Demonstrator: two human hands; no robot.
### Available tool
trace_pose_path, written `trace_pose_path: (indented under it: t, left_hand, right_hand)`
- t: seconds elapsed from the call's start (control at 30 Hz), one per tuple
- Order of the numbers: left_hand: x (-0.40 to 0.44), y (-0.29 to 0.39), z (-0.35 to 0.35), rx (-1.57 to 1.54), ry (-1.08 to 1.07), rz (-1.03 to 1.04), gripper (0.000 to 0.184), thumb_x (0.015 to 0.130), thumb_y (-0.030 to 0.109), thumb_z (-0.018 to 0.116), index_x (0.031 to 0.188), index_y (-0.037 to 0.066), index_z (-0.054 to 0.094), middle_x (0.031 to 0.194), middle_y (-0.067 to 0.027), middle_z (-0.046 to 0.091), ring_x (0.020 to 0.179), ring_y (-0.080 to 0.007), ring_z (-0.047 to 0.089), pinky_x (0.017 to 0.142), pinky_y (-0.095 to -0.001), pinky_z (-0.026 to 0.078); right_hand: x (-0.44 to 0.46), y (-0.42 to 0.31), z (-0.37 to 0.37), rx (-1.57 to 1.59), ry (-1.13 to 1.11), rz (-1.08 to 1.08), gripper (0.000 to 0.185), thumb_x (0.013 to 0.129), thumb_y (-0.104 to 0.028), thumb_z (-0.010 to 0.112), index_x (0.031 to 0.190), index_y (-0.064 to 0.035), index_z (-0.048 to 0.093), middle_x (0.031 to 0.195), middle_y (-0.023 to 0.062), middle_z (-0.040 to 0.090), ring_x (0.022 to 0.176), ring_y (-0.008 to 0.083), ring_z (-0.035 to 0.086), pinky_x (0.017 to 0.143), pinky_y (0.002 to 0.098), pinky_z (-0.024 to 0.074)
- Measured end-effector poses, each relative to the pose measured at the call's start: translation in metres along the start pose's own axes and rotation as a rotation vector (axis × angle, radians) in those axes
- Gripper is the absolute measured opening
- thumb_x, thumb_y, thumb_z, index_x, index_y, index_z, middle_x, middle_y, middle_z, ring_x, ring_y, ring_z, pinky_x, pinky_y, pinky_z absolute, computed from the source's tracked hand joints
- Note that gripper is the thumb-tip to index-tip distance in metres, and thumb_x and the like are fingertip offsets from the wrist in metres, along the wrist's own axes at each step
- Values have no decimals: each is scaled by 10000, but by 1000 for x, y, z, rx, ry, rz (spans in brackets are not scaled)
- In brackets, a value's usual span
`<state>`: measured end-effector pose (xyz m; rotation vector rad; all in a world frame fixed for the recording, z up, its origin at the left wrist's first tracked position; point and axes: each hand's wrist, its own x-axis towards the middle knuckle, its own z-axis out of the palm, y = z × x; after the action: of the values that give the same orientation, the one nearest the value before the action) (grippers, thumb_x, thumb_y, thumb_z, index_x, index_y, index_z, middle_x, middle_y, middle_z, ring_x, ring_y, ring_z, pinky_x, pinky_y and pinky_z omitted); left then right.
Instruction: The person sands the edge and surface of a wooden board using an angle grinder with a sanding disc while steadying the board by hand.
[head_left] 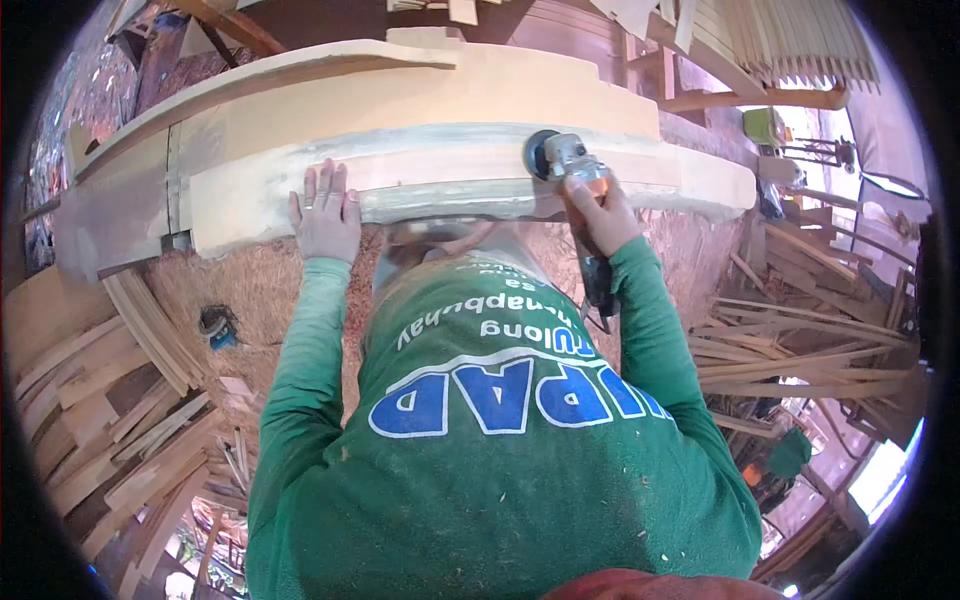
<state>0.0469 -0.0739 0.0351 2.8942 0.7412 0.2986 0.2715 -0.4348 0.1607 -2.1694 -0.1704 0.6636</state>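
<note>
The silver-and-black metal angle grinder (568, 150) over the long, pale wooden board (440, 168) looks weighty and rigid (I'd grip its body). My right hand (607, 217) has fingers wrapped around it; my left hand (328, 228) rests, fingers slightly spread, on the board.

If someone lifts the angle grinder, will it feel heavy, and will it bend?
The angle grinder is probably heavy for its size, given the metallic-looking head. Its elongated dark body looks rigid, so bending seems unlikely.
</note>
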Motion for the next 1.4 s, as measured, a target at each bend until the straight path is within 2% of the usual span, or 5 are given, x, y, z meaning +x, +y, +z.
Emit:
trace_pose_path:
  t: [0.23, 0.43, 0.77, 1.13, 1.4]
  left_hand:
    - [-8, -71, -29, -170, 205, -105, 297, 1043, 326, 607, 1167, 136, 799, 1239, -51, 781, 1204, -253, 696, 1182, -510, 322]
    - [-14, -98, -50, -215, 343, -62, 267, 1033, 309, 610, 940, 126, 781, 913, -56, 769, 916, -258, 708, 1053, -459, 409]
    - [-13, -109, -54, -366, 325, 86, 241, 1026, 304, 611, 959, 114, 744, 926, -67, 746, 880, -295, 681, 946, -429, 440]
    - [63, 3, -31, -398, 158, 285, 168, 914, 316, 775, 992, 168, 758, 1042, -39, 744, 1022, -265, 676, 997, -450, 428]
    - [106, 56, 1, -426, 21, 147, 282, 852, 383, 845, 995, 145, 796, 1104, -84, 706, 1086, -307, 660, 982, -467, 492]
  right_hand:
    - [4, -50, 93, -41, -144, -51, 880, 950, -557, 756, 1496, 64, 454, 1299, 246, 685, 1216, 300, 677, 1058, 387, 512]
    - [11, -95, 164, -171, -301, -105, 1045, 928, -644, 729, 1581, 78, 351, 1300, 317, 681, 1250, 394, 677, 1073, 418, 515]
    - [3, -174, 221, -364, -491, -126, 1112, 866, -756, 700, 1583, 35, 389, 1313, 369, 658, 1268, 461, 655, 1101, 478, 495]
    - [-10, -57, 76, -35, -75, 96, 1034, 928, -605, 760, 1583, 75, 339, 1341, 300, 675, 1299, 370, 659, 1108, 409, 497]
    - [-1, 24, -49, 65, 156, 227, 1007, 911, -617, 773, 1568, 48, 397, 1353, 238, 663, 1250, 317, 655, 1071, 399, 512]
